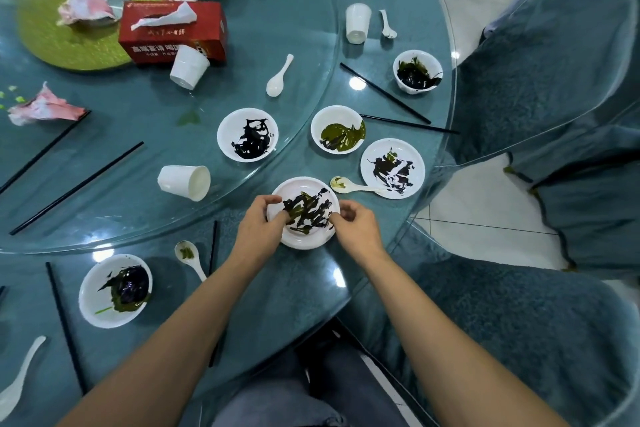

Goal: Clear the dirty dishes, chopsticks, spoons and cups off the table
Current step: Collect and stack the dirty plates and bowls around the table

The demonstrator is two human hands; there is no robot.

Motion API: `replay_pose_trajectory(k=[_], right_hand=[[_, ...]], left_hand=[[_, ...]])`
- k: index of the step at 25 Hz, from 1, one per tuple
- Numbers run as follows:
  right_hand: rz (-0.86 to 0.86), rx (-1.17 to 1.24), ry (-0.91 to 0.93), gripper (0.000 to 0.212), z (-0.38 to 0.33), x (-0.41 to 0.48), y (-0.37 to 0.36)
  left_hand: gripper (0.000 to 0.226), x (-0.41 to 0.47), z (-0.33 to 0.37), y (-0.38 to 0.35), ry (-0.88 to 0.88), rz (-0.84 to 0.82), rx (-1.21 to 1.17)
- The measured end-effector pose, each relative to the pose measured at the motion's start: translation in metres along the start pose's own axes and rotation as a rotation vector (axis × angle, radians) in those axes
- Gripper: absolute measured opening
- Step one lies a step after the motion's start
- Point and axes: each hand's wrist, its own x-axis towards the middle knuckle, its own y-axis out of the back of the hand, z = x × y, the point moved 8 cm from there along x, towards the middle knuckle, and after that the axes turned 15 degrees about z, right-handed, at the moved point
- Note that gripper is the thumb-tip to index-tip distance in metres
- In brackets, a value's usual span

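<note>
Plate (306, 242), smeared dark and green, is between your hands near the front edge of the teal, glass-topped round surface (277, 288). Far to the plate's left lie a white spoon (19, 380), a black chopstick (65, 326) and a soiled bowl (90, 308). Beyond them, up on the glass turntable (145, 94), sit a green mat (52, 42), crumpled napkins (85, 9) and a red tissue box (194, 33). Just left of the plate a cup (180, 180) lies tipped on its side.

Your left hand (258, 218) grips the plate's left rim, fingers curled over it. Your right hand (353, 224) pinches the right rim.

Just beyond the plate to the right rests a green-stained spoon (349, 186), with a green-smeared bowl (323, 116) and a second plate (412, 156) close behind it. Right of the plate, chairs (554, 73) in blue covers crowd the surface's edge, over a pale tiled floor (485, 191).
</note>
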Motion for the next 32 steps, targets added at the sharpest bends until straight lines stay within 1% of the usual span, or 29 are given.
replay_pose_trajectory(k=[2, 5, 9, 13, 15, 21, 24, 30, 32], right_hand=[[0.033, 0.008, -0.012, 0.016, 0.003, -0.004, 0.009], [0.094, 0.026, -0.034, 0.025, 0.006, -0.005, 0.027], [0.183, 0.050, -0.064, 0.025, 0.014, 0.003, 0.057], [0.226, 0.093, -0.077, 0.032, 0.016, 0.028, 0.083], [0.241, 0.089, -0.077, 0.037, 0.015, 0.043, 0.098], [0.310, 0.050, -0.087, 0.041, 0.017, 0.093, 0.134], [0.306, 0.043, -0.084, 0.037, 0.015, 0.109, 0.139], [0.295, 0.056, -0.076, 0.018, 0.012, 0.136, 0.141], [0.292, 0.056, -0.079, 0.017, 0.014, 0.141, 0.141]], left_hand=[[0.027, -0.007, 0.004, -0.001, -0.030, -0.022, -0.004], [0.027, -0.016, 0.017, -0.010, -0.071, -0.058, -0.013], [0.028, -0.028, 0.035, -0.033, -0.089, -0.110, 0.000], [0.030, -0.027, 0.056, -0.064, -0.101, -0.141, 0.013], [0.033, -0.026, 0.069, -0.082, -0.113, -0.154, 0.023], [0.032, -0.016, 0.098, -0.137, -0.105, -0.180, 0.063], [0.033, -0.008, 0.104, -0.153, -0.087, -0.194, 0.087], [0.040, 0.001, 0.113, -0.178, -0.079, -0.206, 0.163], [0.046, 0.007, 0.109, -0.184, -0.060, -0.199, 0.176]])
